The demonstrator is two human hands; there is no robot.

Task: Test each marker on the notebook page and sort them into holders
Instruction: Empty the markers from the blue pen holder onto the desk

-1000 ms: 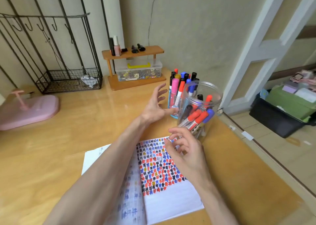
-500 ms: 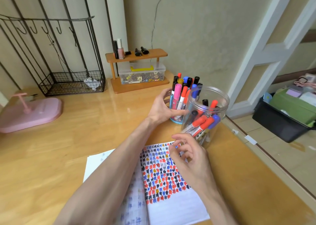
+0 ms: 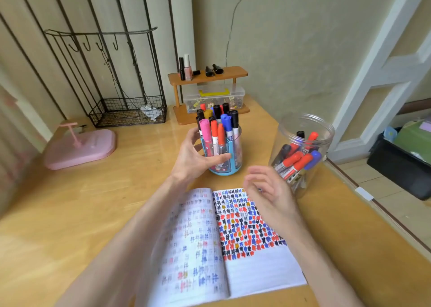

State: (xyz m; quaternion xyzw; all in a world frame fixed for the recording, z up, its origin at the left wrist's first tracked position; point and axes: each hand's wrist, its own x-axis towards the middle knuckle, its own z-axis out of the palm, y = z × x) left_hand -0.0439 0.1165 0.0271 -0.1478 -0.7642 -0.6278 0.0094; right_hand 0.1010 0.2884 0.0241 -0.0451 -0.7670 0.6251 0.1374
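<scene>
An open notebook (image 3: 251,264) lies on the wooden desk (image 3: 70,213), its right page covered with red, blue and black test marks. Behind it stands a blue-and-clear holder (image 3: 233,152) packed with upright markers (image 3: 218,124). My left hand (image 3: 196,157) grips this holder, thumb across its front and fingers round the left side. To the right stands a clear plastic jar (image 3: 321,129) with several red, blue and black markers (image 3: 295,161) leaning inside. My right hand (image 3: 268,190) hovers over the notebook's top right corner beside the jar, fingers loosely curled, holding nothing.
A pink flat object (image 3: 80,148) lies at the left. A black wire rack (image 3: 128,110) and a small wooden shelf (image 3: 207,75) with bottles over a clear box (image 3: 214,96) stand at the back. The desk's right edge drops to a tiled floor with a black bin (image 3: 401,164).
My left hand has closed round the blue holder and drawn it left, away from the jar. My right hand has lifted a little toward the jar. The camera has tilted up.
</scene>
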